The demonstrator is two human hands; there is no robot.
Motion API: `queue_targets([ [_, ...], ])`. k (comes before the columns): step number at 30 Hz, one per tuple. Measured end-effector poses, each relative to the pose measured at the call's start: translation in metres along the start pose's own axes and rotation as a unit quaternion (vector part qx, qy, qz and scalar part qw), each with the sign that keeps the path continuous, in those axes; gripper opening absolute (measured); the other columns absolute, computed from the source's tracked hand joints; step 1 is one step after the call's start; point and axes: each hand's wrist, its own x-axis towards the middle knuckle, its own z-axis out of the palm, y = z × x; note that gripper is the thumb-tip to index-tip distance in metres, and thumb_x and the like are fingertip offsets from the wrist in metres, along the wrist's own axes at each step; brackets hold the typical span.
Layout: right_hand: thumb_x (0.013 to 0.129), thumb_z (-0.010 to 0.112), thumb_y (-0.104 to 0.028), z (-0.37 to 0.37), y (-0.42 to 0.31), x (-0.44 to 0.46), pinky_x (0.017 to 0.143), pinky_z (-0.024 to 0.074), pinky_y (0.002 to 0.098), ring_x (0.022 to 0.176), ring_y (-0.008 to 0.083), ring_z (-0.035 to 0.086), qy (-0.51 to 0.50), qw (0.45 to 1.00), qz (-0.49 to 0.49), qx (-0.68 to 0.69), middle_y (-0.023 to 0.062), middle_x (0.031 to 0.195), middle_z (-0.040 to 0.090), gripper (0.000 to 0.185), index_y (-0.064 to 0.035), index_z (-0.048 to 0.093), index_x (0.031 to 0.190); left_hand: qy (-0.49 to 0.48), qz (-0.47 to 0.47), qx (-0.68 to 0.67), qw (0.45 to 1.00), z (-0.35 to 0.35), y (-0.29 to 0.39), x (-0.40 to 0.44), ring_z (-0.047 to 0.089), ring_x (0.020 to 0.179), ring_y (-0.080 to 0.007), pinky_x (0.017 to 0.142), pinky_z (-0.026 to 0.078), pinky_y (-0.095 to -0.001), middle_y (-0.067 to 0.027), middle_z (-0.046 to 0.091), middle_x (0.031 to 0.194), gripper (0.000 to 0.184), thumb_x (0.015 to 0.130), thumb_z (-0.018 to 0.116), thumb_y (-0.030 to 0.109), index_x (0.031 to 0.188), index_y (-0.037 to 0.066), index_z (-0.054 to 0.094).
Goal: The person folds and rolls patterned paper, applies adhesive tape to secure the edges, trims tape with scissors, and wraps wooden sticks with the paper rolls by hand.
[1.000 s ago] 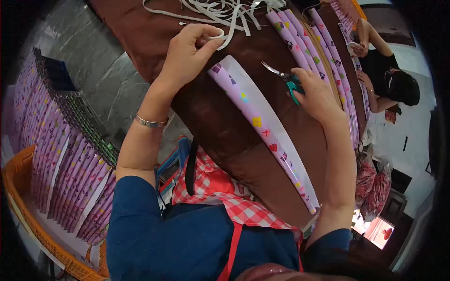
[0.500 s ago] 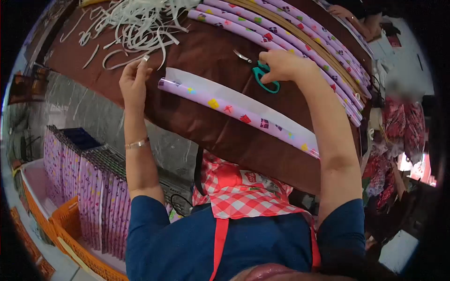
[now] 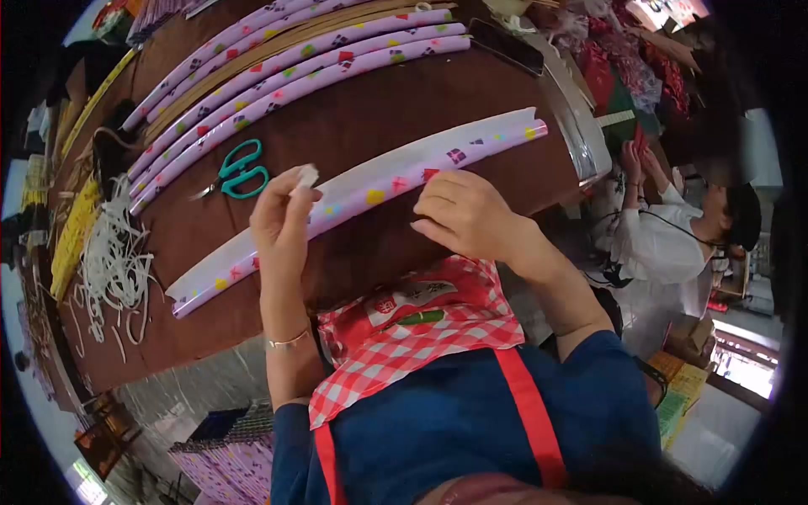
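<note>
My left hand (image 3: 282,219) is raised over the near edge of a roll of lilac wrapping paper (image 3: 374,196), pinching a small white piece of strip (image 3: 308,176) between thumb and fingertips. The roll lies at a slant across the brown cloth, printed with coloured gift boxes, its white inner side showing along the far edge. Close to the roll's near side is my right hand (image 3: 463,212), fingers loosely bent and thumb apart, with nothing visible in it. Whether its fingertips touch the paper I cannot tell. Teal-handled scissors (image 3: 241,172) lie beyond my left hand, handles apart.
Several finished-looking lilac rolls (image 3: 295,84) and brown strips lie along the far side. White strips (image 3: 118,252) are heaped at the left. A phone (image 3: 507,46) lies at the far right edge. Wrapped bundles (image 3: 227,463) stand below left. Another person (image 3: 673,227) is at the right.
My view has swung to the right. My right hand has left the scissors, which lie on the cloth, and come back to the roll. My left hand, still pinching the white piece, is now over the roll.
</note>
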Motion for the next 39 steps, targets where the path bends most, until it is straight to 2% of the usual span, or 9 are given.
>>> queue_targets([
  [2, 0.075, 0.073, -0.014, -0.021, 0.006, -0.024, 0.076, 0.0487, 0.0375, 0.081, 0.0277, 0.059, 0.032, 0.998, 0.050, -0.033, 0.0085, 0.082, 0.061, 0.016, -0.0050, 0.063, 0.083, -0.089, 0.007, -0.002, 0.996, 0.042, -0.004, 0.012, 0.060, 0.088, -0.0081, 0.078, 0.045, -0.0234, -0.0028, 0.066, 0.100, 0.024, 0.097, 0.058, 0.016, 0.115, 0.000, 0.063],
  [8, 0.076, 0.072, -0.010, -0.045, 0.026, -0.064, 0.078, 0.0456, 0.0401, 0.083, 0.0292, 0.058, 0.119, 0.979, 0.152, -0.063, 0.0094, 0.084, 0.061, 0.014, -0.0031, 0.063, 0.085, -0.225, -0.101, -0.062, 0.967, 0.125, -0.016, 0.031, 0.061, 0.084, -0.0078, 0.076, 0.047, -0.0216, -0.0024, 0.066, 0.098, 0.027, 0.099, 0.057, 0.020, 0.118, 0.000, 0.060],
  [16, 0.080, 0.069, -0.007, -0.066, 0.079, -0.091, 0.076, 0.0455, 0.0394, 0.081, 0.0289, 0.059, 0.240, 0.938, 0.221, -0.118, 0.0091, 0.084, 0.063, 0.010, -0.0026, 0.064, 0.088, -0.277, -0.138, -0.005, 0.951, 0.167, -0.025, 0.056, 0.060, 0.086, -0.0066, 0.076, 0.047, -0.0217, -0.0021, 0.067, 0.095, 0.028, 0.099, 0.057, 0.025, 0.117, 0.004, 0.061],
  [19, 0.080, 0.068, -0.006, -0.070, 0.087, -0.095, 0.077, 0.0465, 0.0395, 0.081, 0.0298, 0.060, 0.251, 0.930, 0.237, -0.126, 0.0100, 0.085, 0.064, 0.009, -0.0015, 0.065, 0.088, -0.288, -0.160, 0.024, 0.944, 0.175, -0.027, 0.061, 0.060, 0.089, -0.0074, 0.078, 0.048, -0.0228, -0.0035, 0.066, 0.102, 0.027, 0.099, 0.057, 0.023, 0.116, 0.003, 0.061],
  [24, 0.080, 0.068, -0.004, -0.069, 0.090, -0.080, 0.076, 0.0465, 0.0402, 0.082, 0.0305, 0.059, 0.291, 0.931, 0.212, -0.062, 0.0100, 0.086, 0.064, 0.010, -0.0017, 0.064, 0.089, -0.327, -0.101, -0.039, 0.939, 0.188, -0.032, 0.065, 0.060, 0.100, -0.0122, 0.083, 0.049, -0.0248, -0.0086, 0.056, 0.128, 0.020, 0.096, 0.060, 0.014, 0.112, 0.001, 0.060],
  [28, 0.079, 0.068, -0.004, -0.071, 0.091, -0.068, 0.076, 0.0460, 0.0389, 0.081, 0.0300, 0.058, 0.278, 0.941, 0.187, -0.043, 0.0088, 0.085, 0.062, 0.012, -0.0029, 0.064, 0.090, -0.343, -0.068, -0.033, 0.936, 0.193, -0.032, 0.066, 0.058, 0.105, -0.0134, 0.087, 0.049, -0.0264, -0.0100, 0.054, 0.131, 0.018, 0.095, 0.062, 0.011, 0.110, 0.001, 0.060],
  [31, 0.080, 0.068, -0.007, -0.067, 0.088, -0.065, 0.082, 0.0435, 0.0397, 0.086, 0.0280, 0.057, 0.249, 0.948, 0.193, -0.043, 0.0078, 0.089, 0.062, 0.011, -0.0038, 0.064, 0.089, -0.337, -0.061, -0.020, 0.939, 0.194, -0.031, 0.067, 0.057, 0.105, -0.0123, 0.088, 0.047, -0.0259, -0.0097, 0.058, 0.127, 0.013, 0.093, 0.063, 0.005, 0.105, 0.001, 0.061],
  [34, 0.080, 0.068, -0.010, -0.065, 0.081, -0.062, 0.088, 0.0404, 0.0416, 0.089, 0.0264, 0.057, 0.231, 0.953, 0.193, -0.043, 0.0062, 0.092, 0.062, 0.012, -0.0046, 0.065, 0.090, -0.327, -0.071, -0.046, 0.941, 0.194, -0.035, 0.068, 0.057, 0.105, -0.0128, 0.087, 0.048, -0.0263, -0.0103, 0.057, 0.127, 0.012, 0.092, 0.064, 0.006, 0.103, 0.001, 0.062],
  [39, 0.081, 0.069, -0.006, -0.063, 0.077, -0.063, 0.089, 0.0428, 0.0402, 0.089, 0.0293, 0.057, 0.213, 0.951, 0.220, -0.037, 0.0087, 0.092, 0.062, 0.012, -0.0032, 0.064, 0.092, -0.321, -0.038, 0.035, 0.946, 0.194, -0.031, 0.065, 0.059, 0.103, -0.0141, 0.083, 0.049, -0.0263, -0.0109, 0.059, 0.125, 0.014, 0.089, 0.067, 0.005, 0.102, 0.002, 0.063],
])
